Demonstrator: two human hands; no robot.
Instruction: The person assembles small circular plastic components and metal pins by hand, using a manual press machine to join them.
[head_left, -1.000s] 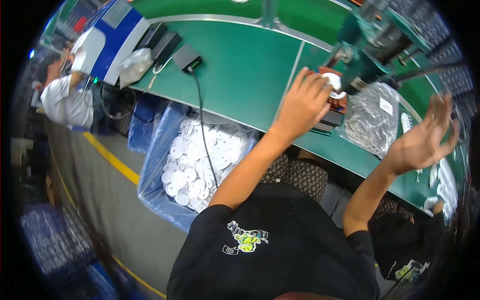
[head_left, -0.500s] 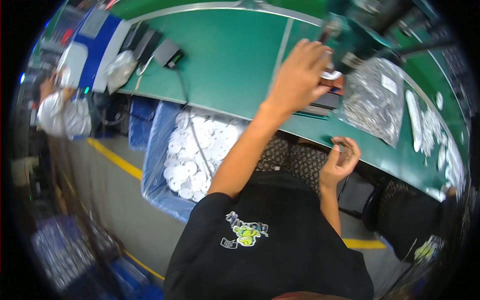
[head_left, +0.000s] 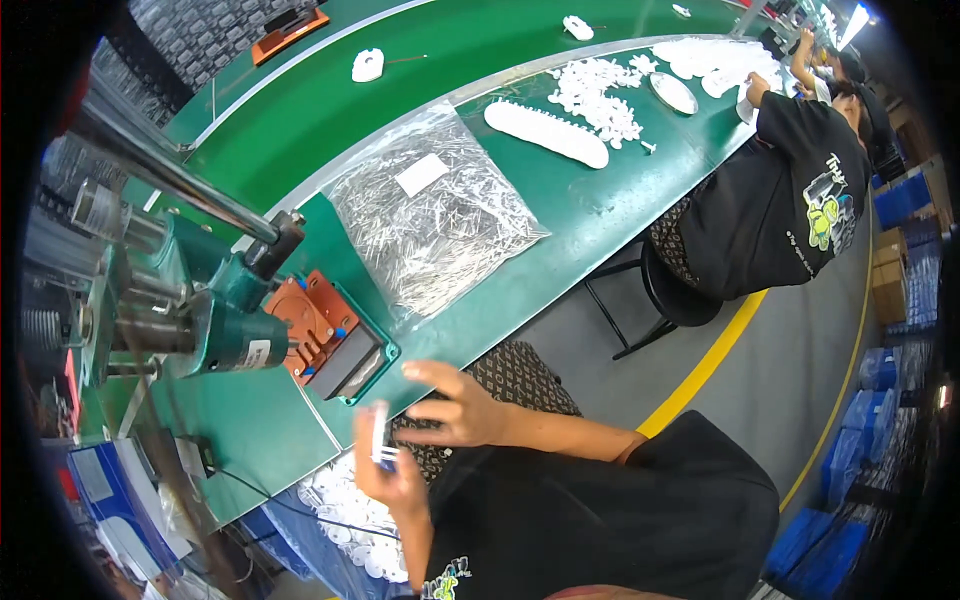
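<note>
My left hand (head_left: 392,482) pinches a thin white plastic piece (head_left: 379,432), seen edge-on with small prongs at its lower end. My right hand (head_left: 458,405) is beside it, fingers apart and pointing toward the piece, with nothing seen in them. Both hands are at the table's near edge, in front of a green hand press (head_left: 215,325). Under the press sits a reddish-brown fixture (head_left: 312,318) with a dark block at its near side. Motion blurs the fingertips of my left hand slightly.
A clear bag of metal pins (head_left: 440,215) lies right of the press. Beyond it are a white ribbed strip (head_left: 546,133) and loose white parts (head_left: 600,95). A blue-lined bin of white discs (head_left: 345,515) stands lower left. A co-worker (head_left: 770,190) sits at the right.
The view has swung to the right. My left hand has come back from the press toward my body with the white piece. My right hand is now close beside it, its fingers more spread.
</note>
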